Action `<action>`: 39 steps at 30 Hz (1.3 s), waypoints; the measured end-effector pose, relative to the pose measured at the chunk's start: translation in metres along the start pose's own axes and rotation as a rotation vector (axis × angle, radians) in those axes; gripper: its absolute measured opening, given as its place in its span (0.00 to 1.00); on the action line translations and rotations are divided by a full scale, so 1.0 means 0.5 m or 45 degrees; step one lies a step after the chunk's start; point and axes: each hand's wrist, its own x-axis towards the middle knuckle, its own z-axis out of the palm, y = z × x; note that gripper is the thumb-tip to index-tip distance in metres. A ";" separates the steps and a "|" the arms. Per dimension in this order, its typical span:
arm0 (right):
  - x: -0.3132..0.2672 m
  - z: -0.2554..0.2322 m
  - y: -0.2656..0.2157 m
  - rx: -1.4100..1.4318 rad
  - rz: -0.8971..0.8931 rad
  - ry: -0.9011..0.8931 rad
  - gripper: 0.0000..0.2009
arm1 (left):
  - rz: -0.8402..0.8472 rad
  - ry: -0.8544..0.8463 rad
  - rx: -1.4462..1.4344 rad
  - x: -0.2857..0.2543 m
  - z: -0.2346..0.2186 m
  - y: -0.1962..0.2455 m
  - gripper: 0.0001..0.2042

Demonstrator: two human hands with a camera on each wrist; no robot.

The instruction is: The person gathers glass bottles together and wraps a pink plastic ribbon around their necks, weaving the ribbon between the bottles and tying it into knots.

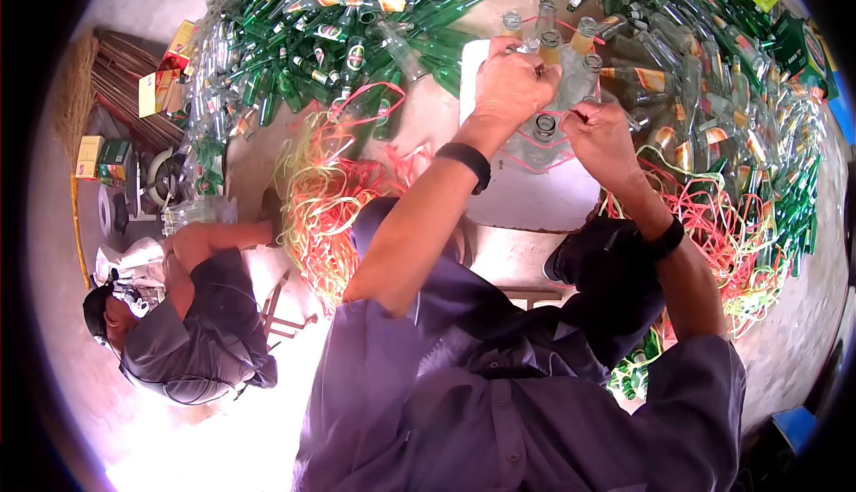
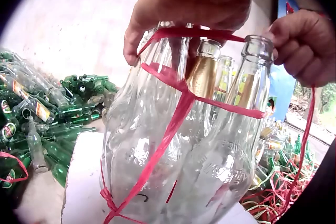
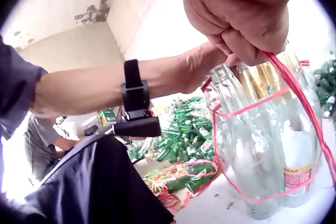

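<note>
A bundle of clear glass bottles (image 2: 220,155) stands upright on a white block (image 1: 535,200), some with gold foil on their necks. Red plastic strapping (image 2: 170,124) runs around the bundle at shoulder height and lower down. Over the bottle tops, my left hand (image 1: 513,89) has its fingers curled down among the necks and holds a strand of the strapping, stretched across toward the other hand. My right hand (image 1: 602,140), beside the near right neck, pinches the strapping; a tail of it (image 3: 299,90) hangs from the fist.
Heaps of green and clear bottles (image 1: 303,46) surround the block at the back and right. Tangled red and yellow-green strapping lies in piles at left (image 1: 325,216) and right (image 1: 713,225). Another person (image 1: 205,323) sits at the left, near cardboard boxes (image 1: 102,158).
</note>
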 end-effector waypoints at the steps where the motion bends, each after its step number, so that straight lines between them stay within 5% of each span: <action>1: -0.001 0.003 0.007 -0.050 -0.013 0.048 0.09 | 0.004 -0.003 0.001 0.001 0.002 0.000 0.17; 8: -0.037 0.021 0.030 -0.223 0.032 0.239 0.11 | 0.047 0.044 0.032 0.002 0.010 -0.002 0.18; 12: -0.051 0.034 0.045 -0.098 0.298 0.189 0.13 | 0.040 0.035 0.009 0.001 0.008 -0.003 0.18; 16: -0.058 0.037 0.070 -0.248 0.281 0.187 0.14 | 0.029 0.056 0.025 0.002 0.011 -0.004 0.17; 19: -0.059 0.037 0.086 -0.096 0.270 0.217 0.17 | 0.033 0.054 0.062 -0.002 0.009 -0.003 0.18; 21: -0.057 0.026 0.079 0.750 0.857 0.053 0.16 | 0.009 0.026 0.006 -0.001 0.005 0.000 0.18; 27: -0.060 0.018 0.075 1.347 0.936 0.022 0.07 | -0.004 0.022 0.069 -0.003 0.000 0.009 0.18; 39: -0.060 0.002 0.081 1.592 0.990 -0.178 0.07 | 0.023 -0.039 0.214 -0.006 -0.003 0.017 0.20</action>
